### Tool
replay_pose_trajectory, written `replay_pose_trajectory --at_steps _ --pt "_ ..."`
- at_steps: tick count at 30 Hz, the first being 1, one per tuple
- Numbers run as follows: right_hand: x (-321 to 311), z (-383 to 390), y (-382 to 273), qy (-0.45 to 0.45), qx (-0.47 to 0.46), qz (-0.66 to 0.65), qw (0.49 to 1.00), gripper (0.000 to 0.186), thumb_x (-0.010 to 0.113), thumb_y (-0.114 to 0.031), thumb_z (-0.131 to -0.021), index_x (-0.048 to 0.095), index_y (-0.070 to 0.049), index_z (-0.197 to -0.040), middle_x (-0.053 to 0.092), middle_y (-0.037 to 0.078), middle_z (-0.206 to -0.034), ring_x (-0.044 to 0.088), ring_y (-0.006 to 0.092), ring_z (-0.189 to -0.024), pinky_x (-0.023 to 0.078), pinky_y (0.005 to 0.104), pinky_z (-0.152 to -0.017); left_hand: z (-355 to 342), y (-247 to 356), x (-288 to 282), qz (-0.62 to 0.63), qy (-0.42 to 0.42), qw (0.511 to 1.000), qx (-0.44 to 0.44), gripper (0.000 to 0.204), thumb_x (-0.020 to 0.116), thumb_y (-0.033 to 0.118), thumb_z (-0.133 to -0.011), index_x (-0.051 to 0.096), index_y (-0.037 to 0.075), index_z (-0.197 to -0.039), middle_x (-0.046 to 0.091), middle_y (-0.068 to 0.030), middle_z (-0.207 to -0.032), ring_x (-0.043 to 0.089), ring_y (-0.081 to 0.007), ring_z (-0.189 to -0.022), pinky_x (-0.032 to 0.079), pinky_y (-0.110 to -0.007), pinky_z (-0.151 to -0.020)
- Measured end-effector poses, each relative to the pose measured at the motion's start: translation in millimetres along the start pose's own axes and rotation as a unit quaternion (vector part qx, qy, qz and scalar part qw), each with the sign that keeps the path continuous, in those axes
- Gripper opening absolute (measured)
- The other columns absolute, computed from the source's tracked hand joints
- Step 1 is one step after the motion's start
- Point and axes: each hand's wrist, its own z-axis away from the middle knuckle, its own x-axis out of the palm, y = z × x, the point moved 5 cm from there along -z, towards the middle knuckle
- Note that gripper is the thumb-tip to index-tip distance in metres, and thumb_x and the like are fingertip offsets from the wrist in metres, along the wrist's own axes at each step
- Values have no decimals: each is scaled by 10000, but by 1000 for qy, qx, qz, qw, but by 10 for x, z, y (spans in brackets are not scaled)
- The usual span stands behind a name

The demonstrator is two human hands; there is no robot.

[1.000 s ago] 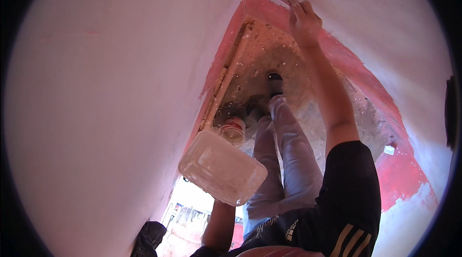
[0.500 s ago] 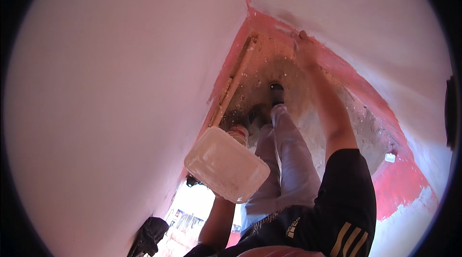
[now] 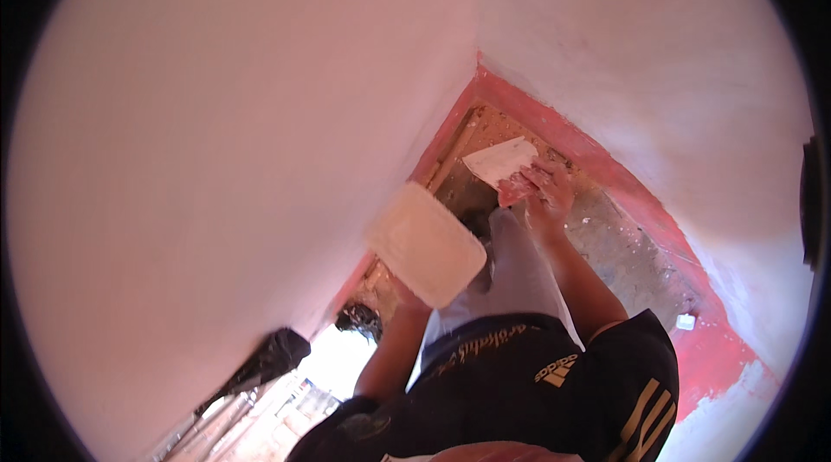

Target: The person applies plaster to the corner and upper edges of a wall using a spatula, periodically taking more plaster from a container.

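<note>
Pale wall (image 3: pixel 216 159) left of tray (image 3: pixel 427 244)

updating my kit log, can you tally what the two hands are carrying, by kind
Broad putty knife: 1, in the right hand
Pale rectangular tray or lid: 1, on the left hand, whose fingers are mostly hidden
Total: 2
</note>
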Motion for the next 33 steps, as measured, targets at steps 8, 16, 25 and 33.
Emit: replay_pose_trajectory --at_steps 8,16,25,33 --pt "-1272 166 -1878 -17 -115 -141 983 192 685 -1 -786 688 20 -977 604 210 -1127 598 282 -1029 515 363 -859 1041 852 1439 64 -181 981 -8 757 312 686 -946 324 167 -1496 438 -67 -1475 481 -324 -1302 412 -523 -1073" --pt "-1516 685 -3068 -141 -258 -65 954 272 775 17 -685 721 -24 -949 633 231 -1117 658 312 -990 554 351 -813 1818 1093 1838 124 -292 946 -59 688 342 625 -973 375 148 -1467 492 -85 -1424 518 -303 -1269 442 -500 -1048" --pt "-1351 788 -3690 -303 -358 -73 880 266 791 63 -652 727 -20 -897 653 175 -1081 686 260 -897 592 315 -732 2417 1245 1898 -186 -299 936 -27 538 482 345 -1005 363 103 -1470 496 -101 -1410 530 -245 -1247 463 -385 -1021" --pt "-883 914 -3737 -323 -338 -79 880 288 798 69 -650 729 -18 -915 654 162 -1062 692 256 -896 600 316 -741 2266 1378 1641 -150 -331 931 -34 445 463 257 -1024 403 77 -1426 506 -94 -1382 519 -185 -1235 466 -318 -1001"
